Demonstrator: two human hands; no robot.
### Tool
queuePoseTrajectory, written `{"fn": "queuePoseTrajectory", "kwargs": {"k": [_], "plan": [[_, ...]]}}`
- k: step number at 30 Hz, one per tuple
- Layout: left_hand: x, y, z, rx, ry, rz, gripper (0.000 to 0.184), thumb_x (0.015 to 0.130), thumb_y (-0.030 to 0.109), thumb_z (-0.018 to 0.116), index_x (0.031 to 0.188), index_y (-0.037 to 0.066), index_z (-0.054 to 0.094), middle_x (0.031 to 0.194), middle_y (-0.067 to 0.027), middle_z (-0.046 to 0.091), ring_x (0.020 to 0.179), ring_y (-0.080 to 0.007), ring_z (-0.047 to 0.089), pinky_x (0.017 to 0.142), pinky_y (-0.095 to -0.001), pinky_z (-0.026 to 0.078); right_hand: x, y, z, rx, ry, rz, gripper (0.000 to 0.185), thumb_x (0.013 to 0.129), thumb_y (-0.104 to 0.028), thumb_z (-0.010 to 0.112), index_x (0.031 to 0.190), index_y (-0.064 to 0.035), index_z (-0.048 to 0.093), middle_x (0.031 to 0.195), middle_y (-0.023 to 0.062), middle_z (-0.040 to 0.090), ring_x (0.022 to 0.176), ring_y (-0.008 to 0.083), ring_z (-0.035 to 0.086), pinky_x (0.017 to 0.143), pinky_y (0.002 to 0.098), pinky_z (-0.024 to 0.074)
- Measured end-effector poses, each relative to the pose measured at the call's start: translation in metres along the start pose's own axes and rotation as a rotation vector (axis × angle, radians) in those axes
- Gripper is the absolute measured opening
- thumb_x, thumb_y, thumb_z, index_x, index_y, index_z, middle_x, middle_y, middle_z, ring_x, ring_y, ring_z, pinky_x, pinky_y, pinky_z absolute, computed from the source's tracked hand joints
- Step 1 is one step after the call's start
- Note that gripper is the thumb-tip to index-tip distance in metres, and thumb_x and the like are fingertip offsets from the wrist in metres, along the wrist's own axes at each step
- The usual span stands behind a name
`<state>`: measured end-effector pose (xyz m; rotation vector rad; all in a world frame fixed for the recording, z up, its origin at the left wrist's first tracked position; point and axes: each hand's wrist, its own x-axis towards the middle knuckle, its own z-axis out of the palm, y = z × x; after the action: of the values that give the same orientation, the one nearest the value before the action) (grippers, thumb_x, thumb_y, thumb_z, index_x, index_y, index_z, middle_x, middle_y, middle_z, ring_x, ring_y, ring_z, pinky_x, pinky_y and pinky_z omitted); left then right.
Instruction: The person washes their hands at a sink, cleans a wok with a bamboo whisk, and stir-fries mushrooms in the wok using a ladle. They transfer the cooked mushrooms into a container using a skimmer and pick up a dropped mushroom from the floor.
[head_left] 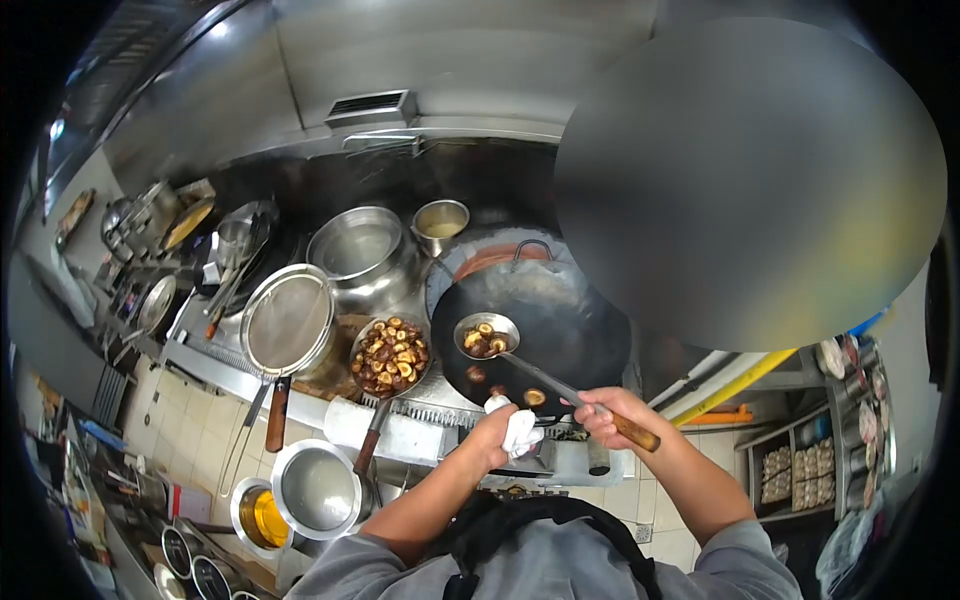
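Observation:
My right hand (612, 418) is wrapped round the wooden-ended handle of a metal ladle (487, 336), whose bowl holds browned mushroom pieces over the dark wok (585, 325). A few more mushroom pieces (535, 397) lie in the wok below the ladle. At the wok's near edge, my left hand (493, 437) is closed on a white cloth (522, 432); the cloth hides whatever part of the wok is under it. To the left, a strainer (390, 357) heaped with mushroom pieces rests with its wooden handle pointing toward me.
A fine mesh strainer (287, 320) lies over a pot left of the mushrooms. Behind stand a large pot (355, 244) and a small pot (441, 220). Nearer me are a pot of cloudy liquid (317, 486) and one of yellow oil (268, 518). A blurred patch covers the upper right.

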<state>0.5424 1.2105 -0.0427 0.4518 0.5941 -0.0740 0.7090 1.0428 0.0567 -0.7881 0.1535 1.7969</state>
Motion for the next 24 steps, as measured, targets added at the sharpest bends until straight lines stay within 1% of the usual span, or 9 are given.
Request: {"fn": "queuePoseTrajectory", "kwargs": {"k": [5,10,15,16,17,18,20,21,24], "plan": [[0.012,0.027,-0.009,0.009,-0.022,0.066,0.020,0.092,0.024,0.044,0.093,0.008,0.056,0.077,-0.0087,0.064,0.066,-0.0276,0.065,0.052,-0.0426,0.053,-0.005,-0.004,0.057,-0.191,0.082,-0.045,0.020,0.091,-0.018,0.052,0.109,-0.0108,0.048,0.069,-0.0006,0.048,0.043,0.0049,0.040,0.035,0.0211,0.0324],[0.064,0.042,-0.021,0.056,0.037,0.100,0.020,0.093,0.023,0.045,0.096,0.008,0.058,0.079,-0.0073,0.064,0.065,-0.0225,0.064,0.055,-0.0402,0.053,0.027,-0.013,0.127,-0.426,0.101,-0.071,0.028,0.090,-0.016,0.055,0.116,-0.0072,0.048,0.070,0.0006,0.049,0.044,0.0054,0.041,0.035,0.0224,0.0326],[0.018,0.052,0.002,0.049,-0.002,0.196,0.026,0.094,0.029,0.045,0.094,0.006,0.058,0.077,-0.0112,0.063,0.064,-0.0221,0.064,0.045,-0.0335,0.050,0.096,0.005,0.161,-1.081,0.298,-0.167,0.034,0.087,-0.011,0.056,0.119,-0.0007,0.051,0.067,0.0018,0.051,0.044,0.0074,0.044,0.035,0.0240,0.0336],[0.050,0.044,-0.030,-0.038,-0.254,0.191,0.029,0.095,0.031,0.044,0.094,0.006,0.058,0.077,-0.0117,0.063,0.065,-0.0224,0.064,0.048,-0.0346,0.051,0.109,0.006,0.160,-1.303,0.343,-0.166,0.036,0.087,-0.011,0.056,0.121,-0.0015,0.052,0.066,0.0011,0.050,0.044,0.0067,0.044,0.035,0.0233,0.0340],[0.063,0.040,-0.042,-0.085,-0.379,0.189,0.030,0.095,0.032,0.044,0.093,0.006,0.058,0.077,-0.0119,0.063,0.065,-0.0226,0.064,0.050,-0.0351,0.052,0.126,0.003,0.141,-1.472,0.322,-0.173,0.042,0.083,-0.012,0.056,0.124,-0.0028,0.053,0.070,0.0098,0.059,0.050,0.0189,0.057,0.044,0.0316,0.0455],[0.076,0.035,-0.054,-0.132,-0.504,0.180,0.031,0.095,0.034,0.044,0.093,0.006,0.058,0.077,-0.0122,0.063,0.065,-0.0228,0.065,0.052,-0.0357,0.052,0.127,0.012,0.134,-1.472,0.323,-0.165,0.042,0.083,-0.012,0.056,0.124,-0.0028,0.053,0.070,0.0098,0.059,0.050,0.0189,0.057,0.044,0.0316,0.0455],[0.084,0.034,-0.049,-0.034,-0.385,0.305,0.028,0.095,0.033,0.045,0.093,0.008,0.057,0.081,-0.0091,0.063,0.070,-0.0214,0.064,0.062,-0.0375,0.054,0.124,0.028,0.140,-2.132,0.448,-0.613,0.053,0.081,-0.014,0.055,0.131,-0.0006,0.046,0.091,0.0242,0.064,0.080,0.0365,0.065,0.071,0.0434,0.0516],[0.085,0.034,-0.046,-0.010,-0.355,0.334,0.027,0.095,0.033,0.045,0.093,0.009,0.057,0.082,-0.0084,0.063,0.071,-0.0210,0.064,0.065,-0.0380,0.054,0.114,0.034,0.155,-2.081,0.611,-0.429,0.052,0.078,-0.014,0.060,0.128,-0.0018,0.050,0.101,0.0303,0.060,0.095,0.0420,0.060,0.086,0.0418,0.0478],[0.054,0.052,-0.009,-0.012,0.011,0.176,0.026,0.094,0.033,0.047,0.093,0.009,0.058,0.086,-0.0077,0.065,0.075,-0.0201,0.065,0.067,-0.0359,0.054,0.094,0.033,0.146,-2.070,0.713,-0.489,0.053,0.078,-0.013,0.061,0.129,-0.0017,0.049,0.106,0.0294,0.060,0.100,0.0398,0.060,0.087,0.0401,0.0476]]}}
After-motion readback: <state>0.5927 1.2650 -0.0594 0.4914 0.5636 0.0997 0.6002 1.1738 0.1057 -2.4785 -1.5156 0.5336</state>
